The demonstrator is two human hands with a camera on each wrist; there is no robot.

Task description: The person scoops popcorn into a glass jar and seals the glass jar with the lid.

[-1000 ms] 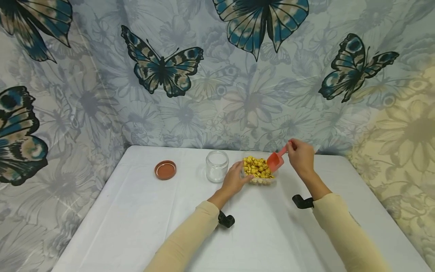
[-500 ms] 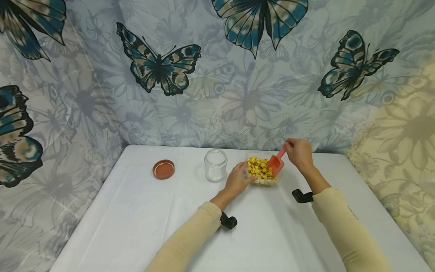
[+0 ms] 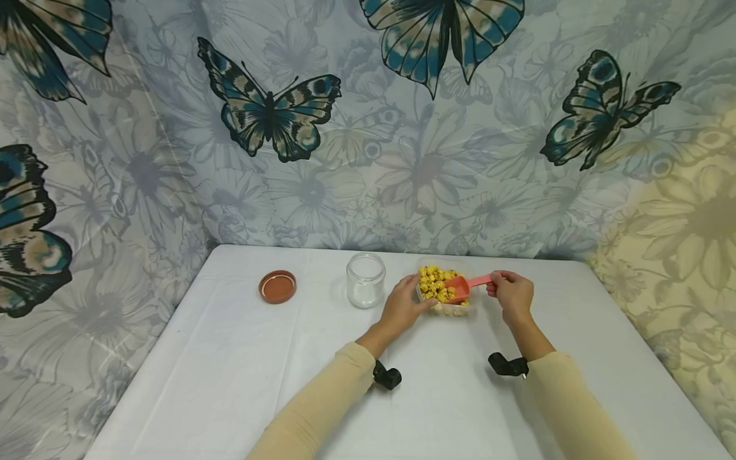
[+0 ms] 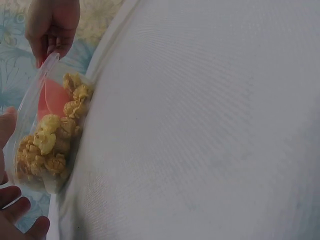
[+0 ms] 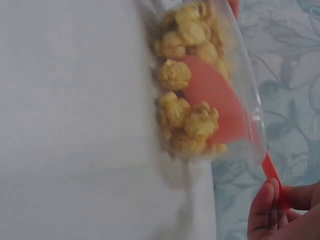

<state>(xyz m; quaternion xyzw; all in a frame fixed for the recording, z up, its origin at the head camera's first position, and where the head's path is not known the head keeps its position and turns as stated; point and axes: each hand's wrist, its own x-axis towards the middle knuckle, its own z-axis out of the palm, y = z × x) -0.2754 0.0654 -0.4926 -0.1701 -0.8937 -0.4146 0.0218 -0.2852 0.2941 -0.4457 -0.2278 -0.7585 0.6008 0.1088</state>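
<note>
Scoop [image 5: 212,97] flatter, partly behind popcorn [image 5: 175,75]

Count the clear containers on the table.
2. The clear jar stands to the left of the left grip; the popcorn tub is on the other side of that grip, with the red scoop in it. No others show, and none seems hidden.

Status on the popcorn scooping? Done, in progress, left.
Done: the lid is off, lying on the table, and the glass jar stands open.
In progress: the right hand holds the red scoop by its handle, its bowl in the popcorn; the left hand holds the clear container.
Left: the jar looks empty, so probably filling it, then closing it.
</note>
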